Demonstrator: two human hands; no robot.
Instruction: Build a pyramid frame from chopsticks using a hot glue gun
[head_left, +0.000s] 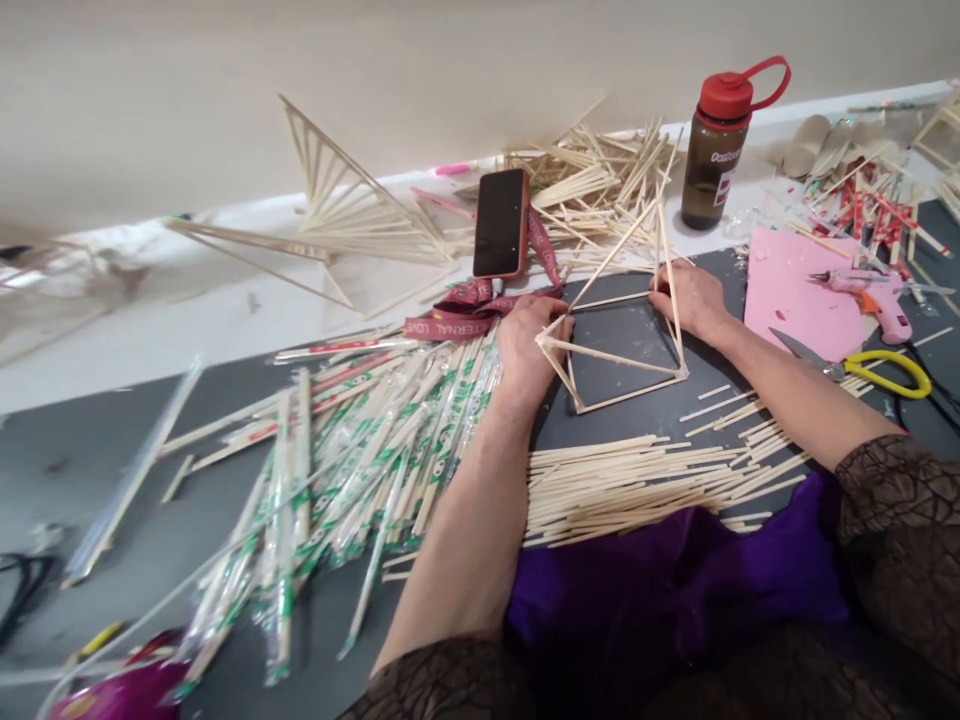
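Well, chopstick frame: likely light, stiff, fragile (hold near corners).
Left hand: fingers' grip unclear.
Right hand: fingers pinching frame.

Pale wall behind grey tabletop.

Can't really make out the left hand's grip: most of its fingers are turned away behind a corner of the stick frame. Right hand, same deal, fingertips half lost behind the frame's sticks. Purple cloth covers some ends of the loose sticks. Bottom left, a magenta thing is chopped off by the edge, no clue what it is. Far-left clutter is just a blur, and the small print on the wrapped sticks is unreadable.
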